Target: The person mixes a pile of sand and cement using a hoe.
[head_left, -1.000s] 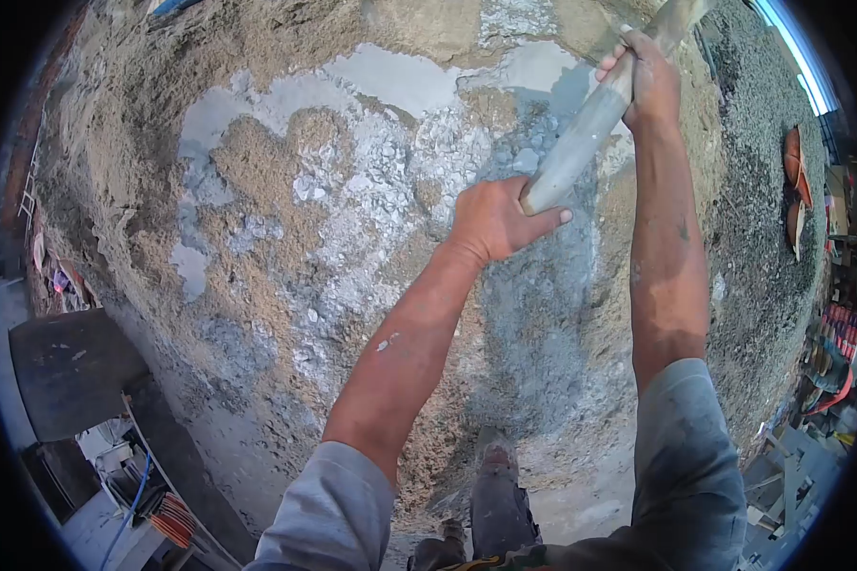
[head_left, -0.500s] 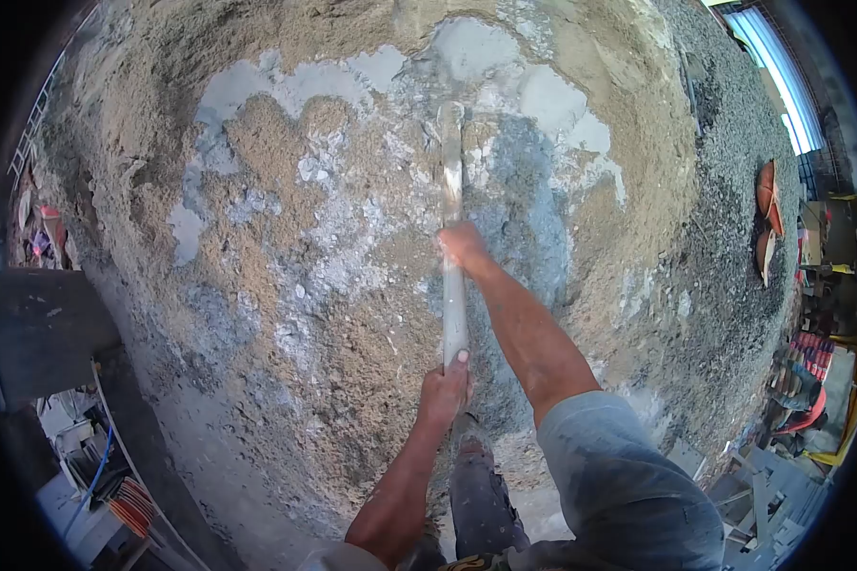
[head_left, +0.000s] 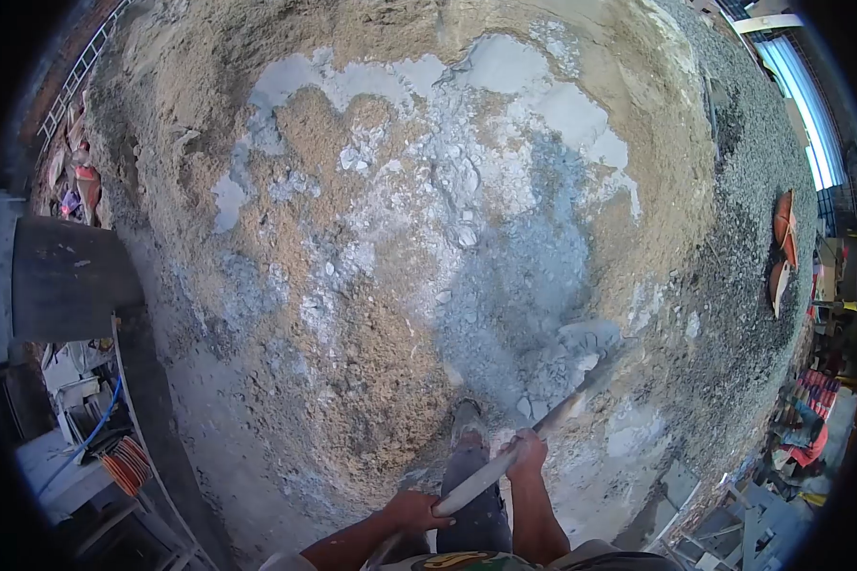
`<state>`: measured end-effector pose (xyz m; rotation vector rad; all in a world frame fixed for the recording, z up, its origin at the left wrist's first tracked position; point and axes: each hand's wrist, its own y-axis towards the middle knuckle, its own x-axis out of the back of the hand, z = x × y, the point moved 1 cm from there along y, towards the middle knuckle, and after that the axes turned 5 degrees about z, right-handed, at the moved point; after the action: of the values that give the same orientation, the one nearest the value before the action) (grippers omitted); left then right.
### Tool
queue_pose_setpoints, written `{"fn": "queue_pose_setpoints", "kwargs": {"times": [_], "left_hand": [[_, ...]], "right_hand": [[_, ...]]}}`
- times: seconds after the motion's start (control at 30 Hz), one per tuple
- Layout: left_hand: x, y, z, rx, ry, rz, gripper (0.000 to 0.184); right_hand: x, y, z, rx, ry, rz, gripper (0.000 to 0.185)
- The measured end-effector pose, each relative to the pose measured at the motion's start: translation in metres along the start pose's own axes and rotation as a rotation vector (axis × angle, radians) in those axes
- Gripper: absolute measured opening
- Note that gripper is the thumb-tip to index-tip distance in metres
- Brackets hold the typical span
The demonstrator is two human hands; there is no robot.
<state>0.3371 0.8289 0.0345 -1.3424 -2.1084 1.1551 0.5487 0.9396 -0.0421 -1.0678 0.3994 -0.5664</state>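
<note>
With both fists I hold a long-handled shovel (head_left: 476,483) slanting from lower left to upper right, low in front of my body. My left hand (head_left: 415,512) is closed round the rear end of the handle. Farther up the shaft, my right hand (head_left: 527,454) is wrapped round it. The shovel's far end is at the right, among pale grey powder and lumps (head_left: 567,357) that partly hide the blade. Before me spreads a heap of brown sand (head_left: 390,381) with grey-white cement-like powder (head_left: 505,67) in patches over it.
Dark gravel (head_left: 752,238) lies along the right, with orange-brown curved pieces (head_left: 784,228) on it. A dark panel (head_left: 76,281) stands at the left near a blue hose (head_left: 95,433). My shoe (head_left: 467,419) is at the heap's near edge. Assorted clutter (head_left: 814,409) lines the far right.
Both hands have drawn the shovel back toward my body and swung its far end to the right. It pointed straight ahead into the heap before; grey powder is now at the blade.
</note>
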Motion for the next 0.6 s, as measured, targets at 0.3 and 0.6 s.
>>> {"fn": "queue_pose_setpoints", "kwargs": {"times": [0.3, 0.6], "left_hand": [[0.343, 0.101, -0.1, -0.547, 0.317, -0.757, 0.047], [0.479, 0.103, -0.015, -0.176, -0.413, -1.128, 0.047]], "right_hand": [[-0.277, 0.009, 0.268, 0.831, -0.024, 0.249, 0.014], [-0.602, 0.182, 0.205, 0.58, -0.481, 0.883, 0.026]]}}
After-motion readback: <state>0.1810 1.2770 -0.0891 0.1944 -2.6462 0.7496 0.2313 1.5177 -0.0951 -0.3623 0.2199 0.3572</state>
